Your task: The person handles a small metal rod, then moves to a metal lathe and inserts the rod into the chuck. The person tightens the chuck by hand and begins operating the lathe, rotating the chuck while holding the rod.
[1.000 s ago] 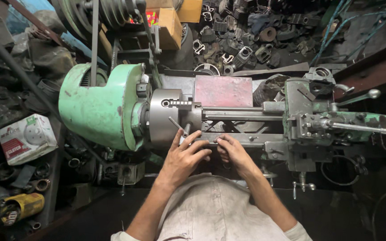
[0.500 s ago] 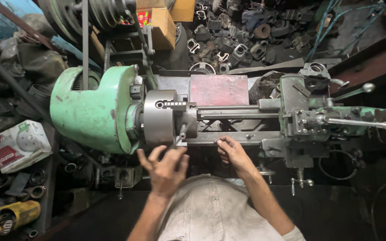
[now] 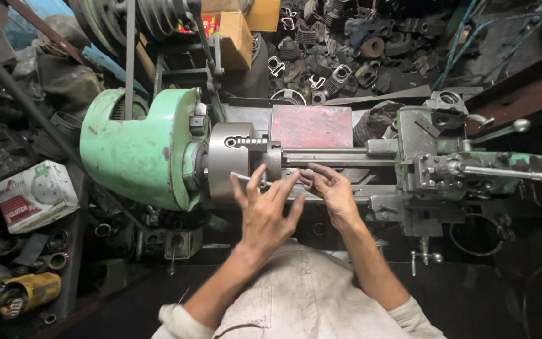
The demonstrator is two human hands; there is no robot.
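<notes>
Left hand spread wide, empty, hiding the round grey steel lathe chuck's lower edge; right hand loosely curled, its grasp unclear.

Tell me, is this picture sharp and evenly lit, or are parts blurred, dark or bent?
Head view: the green lathe housing and steel chuck are bright and sharp; the left hand looks slightly soft, the right hand crisper; the floor at lower right falls into deep shadow; the wide lens bends lines near the edges.
</notes>
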